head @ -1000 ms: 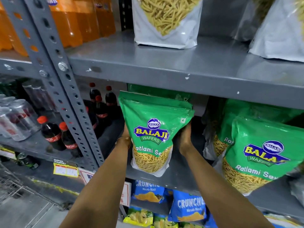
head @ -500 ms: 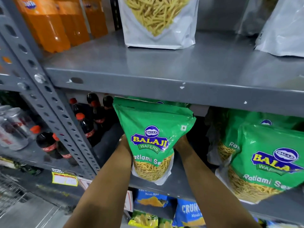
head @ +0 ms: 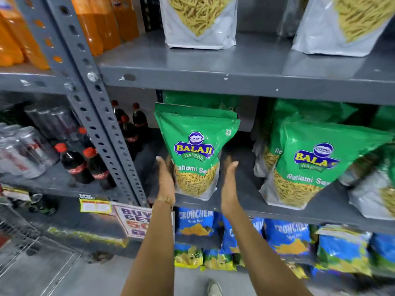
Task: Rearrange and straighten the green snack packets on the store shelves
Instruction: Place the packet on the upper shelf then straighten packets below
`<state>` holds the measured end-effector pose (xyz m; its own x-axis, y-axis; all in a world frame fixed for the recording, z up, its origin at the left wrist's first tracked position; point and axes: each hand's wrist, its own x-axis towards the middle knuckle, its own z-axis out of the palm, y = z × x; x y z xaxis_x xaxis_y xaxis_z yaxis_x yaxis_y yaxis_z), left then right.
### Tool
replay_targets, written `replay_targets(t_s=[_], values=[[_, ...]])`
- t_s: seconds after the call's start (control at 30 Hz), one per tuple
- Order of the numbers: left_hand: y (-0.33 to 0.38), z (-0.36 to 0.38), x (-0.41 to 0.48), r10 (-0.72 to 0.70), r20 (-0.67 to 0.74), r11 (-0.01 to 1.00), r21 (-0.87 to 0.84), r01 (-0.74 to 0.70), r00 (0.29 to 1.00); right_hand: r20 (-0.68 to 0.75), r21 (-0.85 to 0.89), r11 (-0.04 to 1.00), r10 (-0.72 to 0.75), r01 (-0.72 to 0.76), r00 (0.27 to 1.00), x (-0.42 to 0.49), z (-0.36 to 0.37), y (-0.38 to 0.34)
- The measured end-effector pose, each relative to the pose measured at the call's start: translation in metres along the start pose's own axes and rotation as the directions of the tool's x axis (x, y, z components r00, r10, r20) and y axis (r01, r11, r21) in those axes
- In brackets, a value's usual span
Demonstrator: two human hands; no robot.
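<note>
A green Balaji snack packet (head: 195,146) stands upright on the grey middle shelf (head: 245,205), with another green packet (head: 198,99) behind it. My left hand (head: 164,184) is flat beside its lower left edge, fingers straight, touching or nearly touching it. My right hand (head: 229,184) is flat to its right, a small gap away, holding nothing. Further right, more green packets (head: 316,159) lean in a loose group on the same shelf.
A perforated grey upright (head: 100,116) stands left of the packet, with cola bottles (head: 85,165) beyond it. White snack bags (head: 201,20) sit on the shelf above. Blue packets (head: 196,223) fill the shelf below. A wire cart (head: 25,248) is at lower left.
Both hands gripped the front green packet from behind before. They have now let go and drawn back to its sides, palms facing each other. The packet stands on the shelf by itself.
</note>
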<state>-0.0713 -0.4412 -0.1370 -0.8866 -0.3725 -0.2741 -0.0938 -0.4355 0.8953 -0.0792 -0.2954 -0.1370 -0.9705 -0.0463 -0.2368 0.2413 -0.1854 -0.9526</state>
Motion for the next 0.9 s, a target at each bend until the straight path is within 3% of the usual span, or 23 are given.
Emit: replay_targets(t_s=[0.13, 0.27, 0.37, 0.43, 0.5, 0.57, 0.63, 0.73, 0.77, 0.8, 0.83, 0.87, 0.9], values=[[-0.013, 0.007, -0.025, 0.130, -0.020, 0.990, 0.062, -0.128, 0.991, 0.122, 0.046, 0.996, -0.080, 0.075, 0.989, -0.012, 0.023, 0.017], [-0.011, 0.018, -0.033, 0.188, -0.129, 0.974, 0.148, -0.169, 0.974, 0.076, -0.013, 0.989, -0.149, 0.151, 0.986, -0.023, 0.022, 0.004], [-0.029, 0.026, -0.055, 0.412, -0.292, 0.886, 0.348, -0.306, 0.863, -0.031, 0.113, 0.978, -0.170, 0.172, 0.985, -0.031, -0.011, 0.005], [-0.046, 0.039, -0.091, 0.635, -0.162, 0.725, 0.462, -0.511, 0.755, -0.117, 0.194, 0.953, -0.212, 0.232, 0.970, -0.042, -0.047, 0.004], [-0.065, 0.057, -0.116, 0.757, 0.060, 0.551, 0.476, -0.685, 0.651, -0.326, 0.145, 0.928, -0.284, 0.344, 0.902, -0.052, -0.085, -0.001], [-0.081, 0.087, -0.125, 0.725, 0.234, 0.529, 0.413, -0.741, 0.648, -0.526, 0.076, 0.909, -0.313, 0.411, 0.790, -0.055, -0.130, -0.010], [-0.087, 0.128, -0.126, 0.623, 0.278, 0.646, 0.343, -0.681, 0.731, -0.628, 0.034, 0.910, -0.302, 0.414, 0.717, -0.045, -0.176, -0.023], [-0.092, 0.179, -0.095, 0.394, 0.169, 0.882, 0.209, -0.423, 0.904, -0.616, -0.003, 0.953, -0.241, 0.303, 0.750, -0.012, -0.227, -0.048], [-0.092, 0.189, -0.076, 0.299, 0.151, 0.934, 0.157, -0.322, 0.942, -0.665, -0.045, 0.959, -0.238, 0.281, 0.707, 0.006, -0.238, -0.057], [-0.094, 0.199, -0.056, 0.205, 0.156, 0.966, 0.125, -0.226, 0.966, -0.710, 0.172, 0.914, -0.143, 0.367, 0.689, 0.017, -0.242, -0.071], [-0.095, 0.205, -0.041, 0.131, 0.185, 0.983, 0.101, -0.151, 0.974, -0.610, 0.572, 0.730, 0.073, 0.374, 0.789, 0.028, -0.248, -0.074], [-0.098, 0.214, -0.030, 0.086, 0.219, 0.992, 0.073, -0.105, 0.972, -0.511, 0.662, 0.684, 0.112, 0.307, 0.852, 0.029, -0.246, -0.080], [-0.096, 0.222, -0.029, 0.067, 0.222, 0.996, 0.036, -0.077, 0.973, -0.552, 0.430, 0.860, 0.011, 0.274, 0.833, 0.036, -0.242, -0.077]])
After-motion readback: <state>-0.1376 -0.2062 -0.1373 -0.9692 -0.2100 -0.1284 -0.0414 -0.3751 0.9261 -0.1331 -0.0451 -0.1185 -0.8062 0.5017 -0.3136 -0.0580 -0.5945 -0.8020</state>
